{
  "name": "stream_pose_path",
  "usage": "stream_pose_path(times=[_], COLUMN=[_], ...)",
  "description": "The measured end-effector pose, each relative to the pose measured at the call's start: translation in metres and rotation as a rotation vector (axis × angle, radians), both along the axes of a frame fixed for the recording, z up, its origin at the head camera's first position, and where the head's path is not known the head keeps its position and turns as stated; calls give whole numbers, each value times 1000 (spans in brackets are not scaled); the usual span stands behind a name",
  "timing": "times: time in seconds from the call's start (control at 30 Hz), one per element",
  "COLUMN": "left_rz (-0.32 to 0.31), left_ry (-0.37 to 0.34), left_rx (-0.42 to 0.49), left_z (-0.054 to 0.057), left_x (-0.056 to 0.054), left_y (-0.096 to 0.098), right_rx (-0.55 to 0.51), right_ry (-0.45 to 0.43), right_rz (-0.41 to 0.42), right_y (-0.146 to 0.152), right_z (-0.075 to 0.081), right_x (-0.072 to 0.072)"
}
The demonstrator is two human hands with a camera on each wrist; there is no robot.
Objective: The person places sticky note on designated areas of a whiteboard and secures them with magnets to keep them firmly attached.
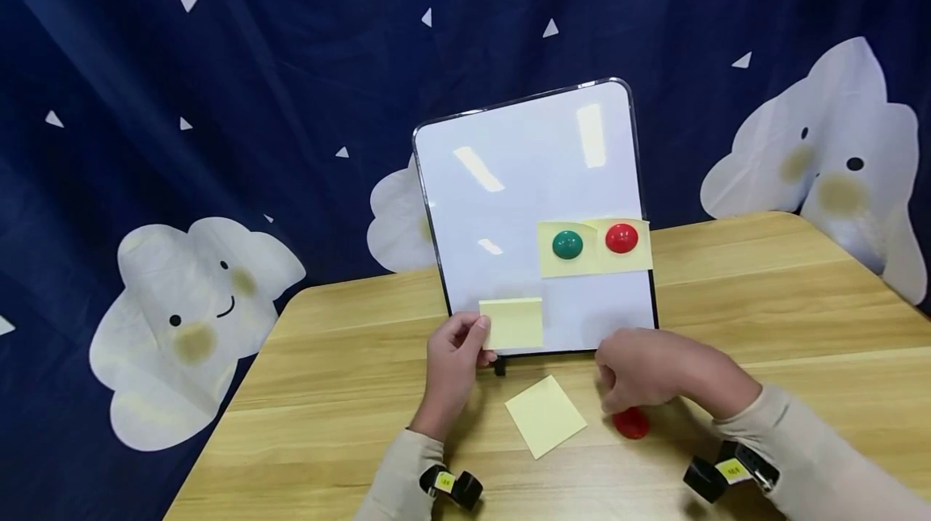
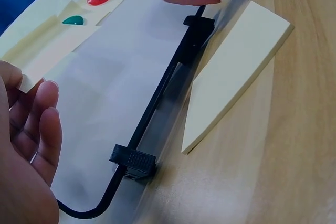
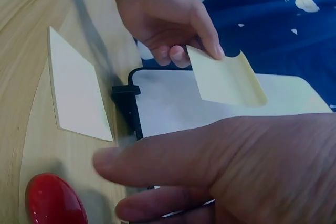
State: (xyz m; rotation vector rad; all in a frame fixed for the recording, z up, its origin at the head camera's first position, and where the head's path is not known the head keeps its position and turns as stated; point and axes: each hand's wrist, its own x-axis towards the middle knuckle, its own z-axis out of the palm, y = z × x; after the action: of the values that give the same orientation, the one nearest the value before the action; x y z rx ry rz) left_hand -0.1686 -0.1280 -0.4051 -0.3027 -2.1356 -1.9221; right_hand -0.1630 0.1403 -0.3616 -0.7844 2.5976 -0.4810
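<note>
My left hand (image 1: pixel 452 363) pinches a yellow sticky note (image 1: pixel 518 325) by its left edge, in front of the lower left of a whiteboard (image 1: pixel 502 238). In the right wrist view, that note's far end curls up. My right hand (image 1: pixel 643 371) hovers by the board's lower right corner, just above a red round magnet (image 1: pixel 631 424) on the table. Its thumb (image 3: pixel 157 161) and fingers stand apart with nothing between them. Between the hands lies a pad of yellow sticky notes (image 1: pixel 545 418).
Yellow notes (image 1: pixel 596 265) sit at the board's right edge under a green magnet (image 1: pixel 567 245) and another red magnet (image 1: pixel 621 238). A black foot clip (image 2: pixel 134 161) supports the board's bottom edge. Behind the wooden table (image 1: pixel 327 376) hangs a dark blue curtain (image 1: pixel 305 60).
</note>
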Motion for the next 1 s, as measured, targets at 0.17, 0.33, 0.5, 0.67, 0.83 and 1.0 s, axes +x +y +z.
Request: stream_pose_path(times=[0.17,0.33,0.5,0.67,0.83,1.0], left_rz=[12,19,25,32,33,33], left_ry=[8,21,24,27,28,18], left_rx=[4,0,5,16,25,24], left_z=[1,1,2,3,3,2], left_x=[0,0,-1,-1,-2,-1], left_y=[-1,-2,-2,-2,-2,-2], right_rx=[57,70,91,121,135,136], right_ry=[-32,-73,-74,-77,-93,-89], right_rz=[-38,-48,-28,-13,-18,-5], right_y=[-2,-2,-2,-4,-3,-4], right_z=[1,-2,-4,-5,-7,-7], right_x=[6,9,9,7,7,6])
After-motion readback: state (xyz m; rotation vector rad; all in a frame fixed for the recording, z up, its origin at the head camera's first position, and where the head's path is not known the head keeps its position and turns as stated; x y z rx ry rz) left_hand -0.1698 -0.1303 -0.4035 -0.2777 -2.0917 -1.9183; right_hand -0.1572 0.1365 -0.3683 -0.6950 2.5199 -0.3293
